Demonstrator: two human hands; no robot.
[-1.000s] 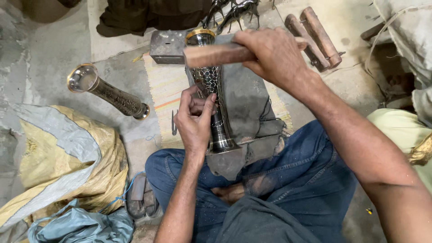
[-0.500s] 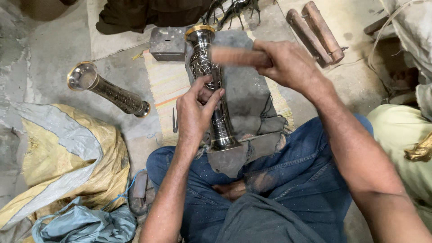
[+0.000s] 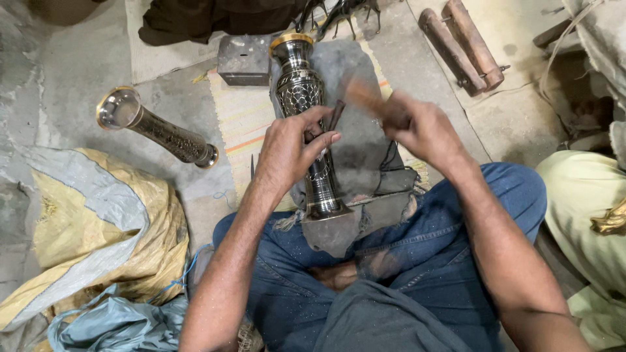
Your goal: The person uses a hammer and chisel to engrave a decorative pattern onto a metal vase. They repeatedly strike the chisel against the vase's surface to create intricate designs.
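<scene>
A black vase (image 3: 301,91) with engraved gold patterns lies on a grey padded cloth (image 3: 365,150) across my lap, mouth pointing away from me. My left hand (image 3: 290,146) rests on the vase's middle and pinches a thin dark chisel (image 3: 336,114) against it. My right hand (image 3: 420,130) is just right of the vase, closed around the handle of a wooden mallet (image 3: 365,98), which is blurred by motion. The mallet's head is not clearly visible.
A second engraved vase (image 3: 156,130) lies on the concrete floor to the left. A grey metal block (image 3: 244,60) sits beyond the vase's mouth. Two wooden pieces (image 3: 460,42) lie at the upper right. A yellow and grey sack (image 3: 85,241) is bunched at my left.
My right hand has swung the mallet from across the vase's neck to the right and nearer to me. My left hand has stayed on the vase with the chisel.
</scene>
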